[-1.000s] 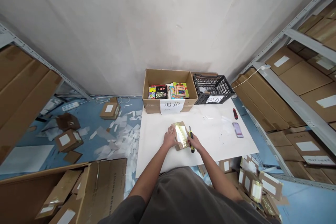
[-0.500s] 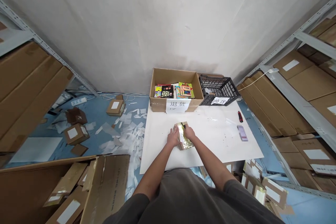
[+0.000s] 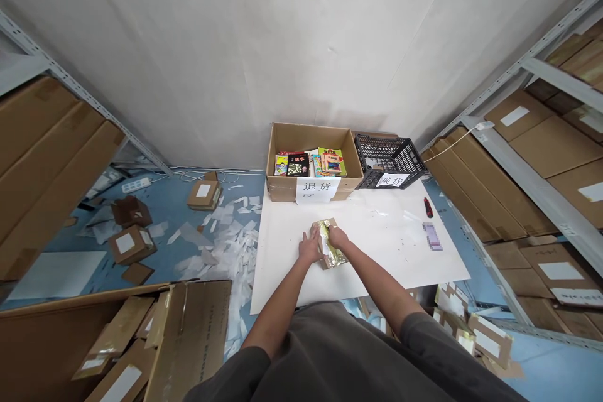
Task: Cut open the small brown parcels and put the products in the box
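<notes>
A small cardboard box [image 3: 335, 259] with shiny gold tape across its top lies tilted on the white table. My left hand [image 3: 311, 247] is against the box's left side, its fingers apart and its thumb over the top edge. My right hand [image 3: 338, 238] is closed on top of the box, near its upper right. What the right fingers hold is hidden; a dark patch shows beside them. A red utility knife [image 3: 428, 207] lies apart at the table's right side.
Behind stands a large cardboard box [image 3: 277, 190] of colourful books with a handwritten sign, beside a black plastic crate [image 3: 409, 169]. A blurred purple item [image 3: 432, 237] lies at right. Paper scraps [image 3: 226, 251] and boxes cover the floor. Loaded shelves flank both sides.
My right hand has shifted slightly on the taped top of the box. My left hand stays against its side. The whole view has moved a little.
</notes>
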{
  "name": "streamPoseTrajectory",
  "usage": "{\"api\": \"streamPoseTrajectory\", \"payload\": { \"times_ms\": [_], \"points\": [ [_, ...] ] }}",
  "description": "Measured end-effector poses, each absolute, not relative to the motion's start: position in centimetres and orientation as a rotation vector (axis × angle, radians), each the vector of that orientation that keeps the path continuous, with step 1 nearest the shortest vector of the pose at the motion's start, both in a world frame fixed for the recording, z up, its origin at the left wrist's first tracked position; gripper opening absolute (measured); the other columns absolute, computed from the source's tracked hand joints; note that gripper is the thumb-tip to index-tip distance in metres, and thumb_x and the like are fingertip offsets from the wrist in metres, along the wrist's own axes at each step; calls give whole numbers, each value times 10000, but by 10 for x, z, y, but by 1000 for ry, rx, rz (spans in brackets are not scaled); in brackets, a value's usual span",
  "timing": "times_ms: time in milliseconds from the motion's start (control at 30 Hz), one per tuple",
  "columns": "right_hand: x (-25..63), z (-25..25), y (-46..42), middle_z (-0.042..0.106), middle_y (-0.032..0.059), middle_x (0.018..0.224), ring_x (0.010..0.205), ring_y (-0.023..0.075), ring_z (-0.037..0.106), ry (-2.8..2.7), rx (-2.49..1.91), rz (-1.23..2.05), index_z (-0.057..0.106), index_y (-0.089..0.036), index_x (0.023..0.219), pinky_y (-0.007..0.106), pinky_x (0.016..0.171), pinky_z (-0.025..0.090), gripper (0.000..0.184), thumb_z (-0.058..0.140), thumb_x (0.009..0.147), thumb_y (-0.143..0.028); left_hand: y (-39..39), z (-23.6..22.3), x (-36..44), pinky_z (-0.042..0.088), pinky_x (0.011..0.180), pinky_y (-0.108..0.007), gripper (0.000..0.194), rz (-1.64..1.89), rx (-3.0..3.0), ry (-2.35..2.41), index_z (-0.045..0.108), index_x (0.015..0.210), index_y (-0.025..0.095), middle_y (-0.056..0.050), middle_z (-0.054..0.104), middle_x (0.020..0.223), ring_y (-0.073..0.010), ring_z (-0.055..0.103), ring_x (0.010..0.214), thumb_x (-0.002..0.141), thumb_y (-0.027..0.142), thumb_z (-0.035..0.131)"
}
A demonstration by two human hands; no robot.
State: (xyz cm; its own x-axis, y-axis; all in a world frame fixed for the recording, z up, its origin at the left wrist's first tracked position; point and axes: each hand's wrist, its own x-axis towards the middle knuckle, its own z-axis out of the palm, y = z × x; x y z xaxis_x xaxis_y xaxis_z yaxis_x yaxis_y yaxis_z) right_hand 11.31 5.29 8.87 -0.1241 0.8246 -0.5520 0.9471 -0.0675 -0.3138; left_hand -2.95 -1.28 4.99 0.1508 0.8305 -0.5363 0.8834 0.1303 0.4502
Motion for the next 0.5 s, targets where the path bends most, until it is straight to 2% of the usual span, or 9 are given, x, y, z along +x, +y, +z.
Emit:
{"api": "streamPoseTrajectory", "payload": {
  "times_ms": [100, 300, 400, 500],
  "points": [
    [112, 90, 49, 719, 187, 1203, 1081, 317, 704, 1941, 1949, -950, 633, -163, 1250, 343, 819, 527, 420, 735, 849, -233, -13, 51, -31, 356, 1153, -573, 1332, -84, 1677, 1670, -16, 1670, 341, 5, -48, 1759, -491, 24, 1575, 650, 602, 800],
    [133, 93, 23, 742, 222, 987, 726, 348, 748, 1756, 1955, -1097, 711, -118, 1042, 383, 572, 552, 314, 790, 743, -174, -12, 53, -32, 341, 1157, -581, 1326, -81, 1662, 1671, 29, 1672, 347, 38, -52, 1758, -488, -23, 1576, 627, 619, 798],
    [161, 85, -11, 728, 192, 840, 651, 350, 732, 1616, 2095, -1281, 725, -131, 983, 408, 528, 554, 286, 810, 721, -210, -13, 52, -32, 314, 1165, -578, 1297, -33, 1663, 1674, 86, 1675, 305, 6, -24, 1764, -512, -27, 1560, 645, 597, 818],
    [188, 76, -49, 714, 155, 829, 630, 323, 727, 1587, 2121, -1381, 716, -174, 1001, 406, 523, 559, 272, 780, 738, -197, -15, 50, -32, 264, 1175, -592, 1264, 25, 1668, 1662, 120, 1672, 232, -40, 18, 1765, -530, -45, 1540, 677, 568, 823]
  ]
}}
